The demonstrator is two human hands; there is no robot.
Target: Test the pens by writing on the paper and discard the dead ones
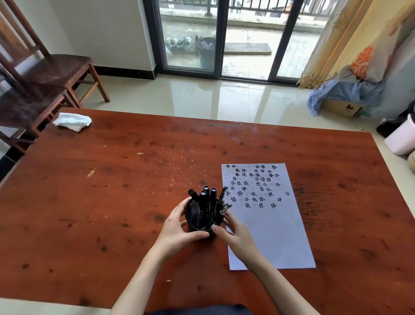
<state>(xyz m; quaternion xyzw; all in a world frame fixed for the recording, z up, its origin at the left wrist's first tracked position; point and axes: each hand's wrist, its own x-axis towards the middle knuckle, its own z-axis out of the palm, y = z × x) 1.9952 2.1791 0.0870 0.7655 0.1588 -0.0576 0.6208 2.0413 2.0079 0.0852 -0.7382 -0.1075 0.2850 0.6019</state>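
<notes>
Both hands, left [176,228] and right [234,232], grip the pen cup [201,216]; paper [269,227] bears repeated black handwritten characters, unreadable.

pens [206,202]: 6 visible, standing in holder | pen holder [199,219]: 1 | paper [269,227]: 1 sheet, near worktop [93,203] right side | cloth [72,121]: 1, far-left corner | chairs [46,78]: 2

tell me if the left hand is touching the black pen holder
Touching. The head view shows the left hand wrapped around the left side of the pen holder, thumb across its lower front, no gap visible. The right hand holds the opposite side.
</notes>
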